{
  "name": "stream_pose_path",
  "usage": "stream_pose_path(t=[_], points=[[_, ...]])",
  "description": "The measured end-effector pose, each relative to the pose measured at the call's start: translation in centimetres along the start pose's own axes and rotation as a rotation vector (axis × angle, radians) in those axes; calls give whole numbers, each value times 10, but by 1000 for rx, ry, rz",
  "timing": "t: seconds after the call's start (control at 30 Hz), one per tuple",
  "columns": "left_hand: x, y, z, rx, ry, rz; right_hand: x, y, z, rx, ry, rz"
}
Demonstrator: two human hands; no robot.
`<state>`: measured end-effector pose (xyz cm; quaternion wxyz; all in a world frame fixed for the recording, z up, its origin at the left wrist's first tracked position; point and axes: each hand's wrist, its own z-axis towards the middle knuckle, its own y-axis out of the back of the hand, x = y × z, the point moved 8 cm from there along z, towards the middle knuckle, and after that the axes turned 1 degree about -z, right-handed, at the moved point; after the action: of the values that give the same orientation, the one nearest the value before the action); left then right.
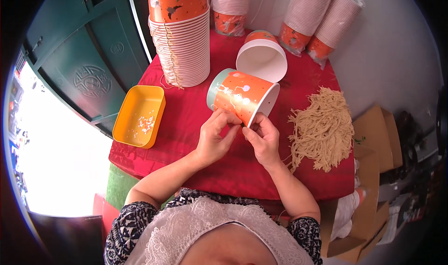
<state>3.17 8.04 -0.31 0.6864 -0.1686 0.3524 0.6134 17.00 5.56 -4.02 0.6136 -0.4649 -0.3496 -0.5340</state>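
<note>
An orange paper bucket [240, 93] with a pale green base band and printed white figures lies tilted on its side, its mouth turned right. Small dark holes show near its white rim. My right hand [264, 141] pinches the near edge of that rim, thumb outside and fingers at the mouth. Right beside it, my left hand [217, 135] has thumb and forefinger drawn together against the bucket's wall; whatever lies between these fingertips is too small to make out. To the right lies a loose heap of beige cords [324, 129].
A tall stack of nested buckets [183, 50] stands at the back left, cords hanging down it. Another bucket [262, 59] lies behind mine. A yellow tray [126, 118] with small white bits sits left on the red tablecloth [196, 125]. Wrapped stacks [309, 20] line the back; cardboard boxes [378, 139] stand right.
</note>
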Motion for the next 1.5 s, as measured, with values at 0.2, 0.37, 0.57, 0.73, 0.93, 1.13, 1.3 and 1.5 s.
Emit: stream_pose_path(t=[0.2, 0.37, 0.57, 0.73, 0.93, 1.13, 1.3, 1.5], points=[[3, -1, -1, 11, 79, 4, -5, 0, -1, -8, 18, -11], [10, -2, -2, 25, 148, 1, -9, 0, -3, -24, 115, -146], [21, -3, -5, 28, 183, 7, -7, 1, -4, -54, 158, -306], [19, -1, -4, -2, 124, 16, 7, -6, -4, -59, 280, -462], [1, 17, 9, -35, 40, 87, 50, -7, -9, -217, 608, -980], [-4, 114, 20, -160, 165, 502, 90, -16, -14, -152, 815, -1283], [32, 203, 5, -141, 357, 918, 79, -27, -11, -14, 829, -1319], [55, 224, -9, -64, 462, 989, 107, -11, -24, -118, 787, -1178]])
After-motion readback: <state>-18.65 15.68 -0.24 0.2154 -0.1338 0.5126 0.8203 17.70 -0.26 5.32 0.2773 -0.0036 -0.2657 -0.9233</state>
